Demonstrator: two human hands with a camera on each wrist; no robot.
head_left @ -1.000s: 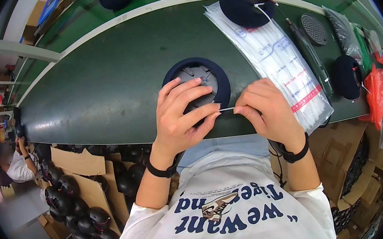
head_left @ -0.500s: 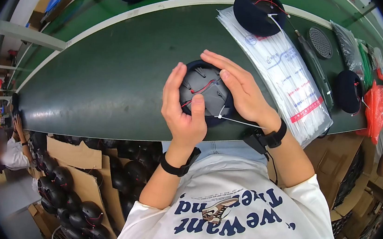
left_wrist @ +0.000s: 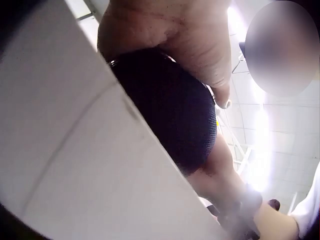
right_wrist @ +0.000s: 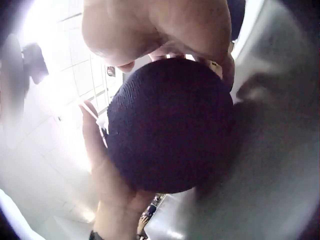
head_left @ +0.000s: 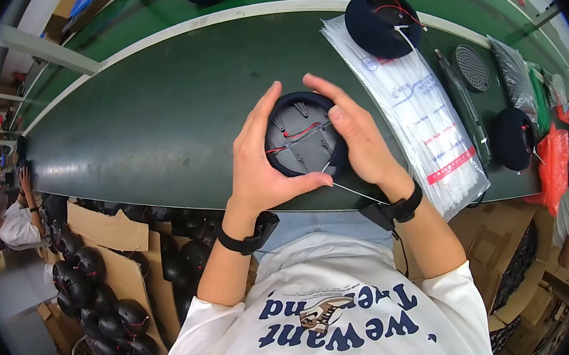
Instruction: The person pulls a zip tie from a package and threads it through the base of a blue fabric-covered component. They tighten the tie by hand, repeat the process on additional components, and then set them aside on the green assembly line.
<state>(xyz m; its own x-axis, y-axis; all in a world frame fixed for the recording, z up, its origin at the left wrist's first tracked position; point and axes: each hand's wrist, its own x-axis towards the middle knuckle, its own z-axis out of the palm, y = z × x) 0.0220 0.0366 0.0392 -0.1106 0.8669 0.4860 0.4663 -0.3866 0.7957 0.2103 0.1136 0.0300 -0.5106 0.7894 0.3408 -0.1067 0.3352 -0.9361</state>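
A round shell point(head_left: 306, 138) covered in dark blue fabric lies between the two hands, its grey inside facing up with red wires in it. My left hand point(head_left: 253, 157) holds its left side, the thumb along the near rim. On the right, my right hand point(head_left: 363, 141) grips the shell, thumb at the rim and fingers past its far side. A thin white cable tie point(head_left: 360, 193) runs from the near rim toward the right wrist. The left wrist view shows the fabric side point(left_wrist: 172, 112) close to the tabletop; the right wrist view shows the rounded fabric point(right_wrist: 170, 130).
A bag of white cable ties point(head_left: 420, 108) lies at the right, with another blue shell point(head_left: 376, 28) on its far end. Beyond it are a dark green electric screwdriver point(head_left: 462, 106), a round grille point(head_left: 471, 68) and a further shell point(head_left: 512, 138). Boxes of black shells point(head_left: 98, 296) stand below.
Both hands let go of the cable tie near the rim and moved round the shell's sides. Since half a second ago, the left thumb has shifted from over the inside to the near rim.
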